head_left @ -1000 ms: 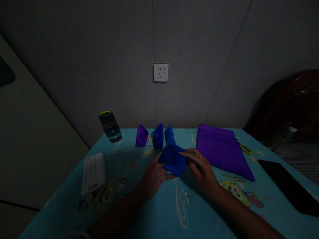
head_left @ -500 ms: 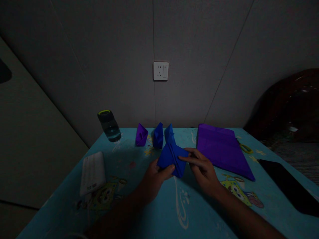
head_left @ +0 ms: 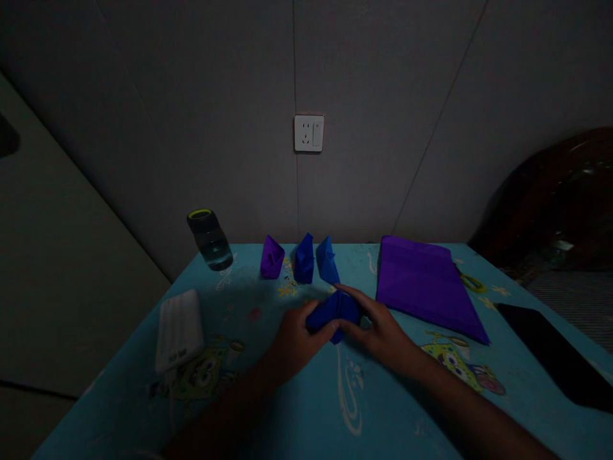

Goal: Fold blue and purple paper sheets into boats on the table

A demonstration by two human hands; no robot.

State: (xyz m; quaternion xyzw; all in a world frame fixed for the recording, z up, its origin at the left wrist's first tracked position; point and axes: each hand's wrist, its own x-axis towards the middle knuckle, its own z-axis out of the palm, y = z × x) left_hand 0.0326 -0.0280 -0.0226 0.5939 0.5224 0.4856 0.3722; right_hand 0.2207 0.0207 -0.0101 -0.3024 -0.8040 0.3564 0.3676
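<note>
A piece of folded blue paper (head_left: 330, 309) is held between both hands above the middle of the table. My left hand (head_left: 297, 335) grips its left side, thumb at the near edge. On the right side, my right hand (head_left: 376, 326) has its fingers over the far edge and its thumb at the near edge. The paper's underside is hidden. Just beyond stand three folded paper boats: a purple boat (head_left: 272, 258), a dark blue boat (head_left: 304, 260) and a lighter blue boat (head_left: 327, 260).
Purple paper sheets (head_left: 424, 284) lie at the right, beside green-handled scissors (head_left: 473, 283) partly covered by them. A black flat object (head_left: 550, 351) is at the right edge. A water bottle (head_left: 211, 241) and a white power bank (head_left: 179, 331) with a cable are at left.
My right hand has gone from touching the paper's flat face with its fingers to gripping its right side. The blue paper has tilted and now looks bent or folded inward, more compact.
</note>
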